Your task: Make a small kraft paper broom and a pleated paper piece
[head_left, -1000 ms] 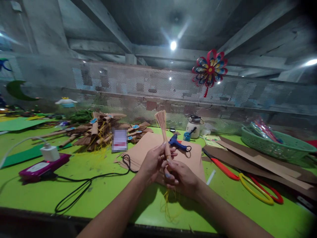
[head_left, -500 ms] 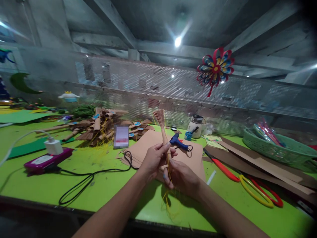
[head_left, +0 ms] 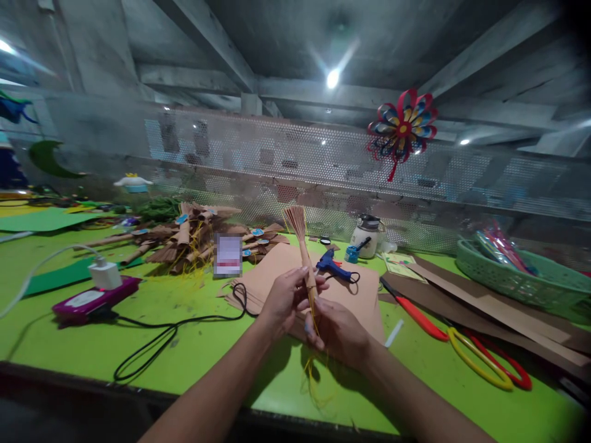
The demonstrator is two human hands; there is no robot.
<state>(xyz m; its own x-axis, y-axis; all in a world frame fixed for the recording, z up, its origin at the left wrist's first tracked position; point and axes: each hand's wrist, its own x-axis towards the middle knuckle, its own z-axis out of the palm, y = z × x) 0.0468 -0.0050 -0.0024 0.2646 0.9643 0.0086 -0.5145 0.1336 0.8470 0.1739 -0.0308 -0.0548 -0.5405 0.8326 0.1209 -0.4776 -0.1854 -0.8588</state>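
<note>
Pinching a pleated paper fan [head_left: 301, 237] with fingers of the left hand [head_left: 282, 303] and right hand [head_left: 342, 329], tilting it above brown paper [head_left: 357, 301], apparently trailing yellow thread [head_left: 311, 369]

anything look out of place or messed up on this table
Nothing looks clearly spilled or broken. The brown paper pile is messy, its pieces at odd angles. Yellow threads straggle loosely below the held paper piece. The black cable sprawls in a loose loop near the table's front edge.

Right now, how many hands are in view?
2. The left hand holds the fan-tipped paper roll near its middle; the right hand holds it nearer its lower end. Some fingers are partly hidden; no other hand shows.
</note>
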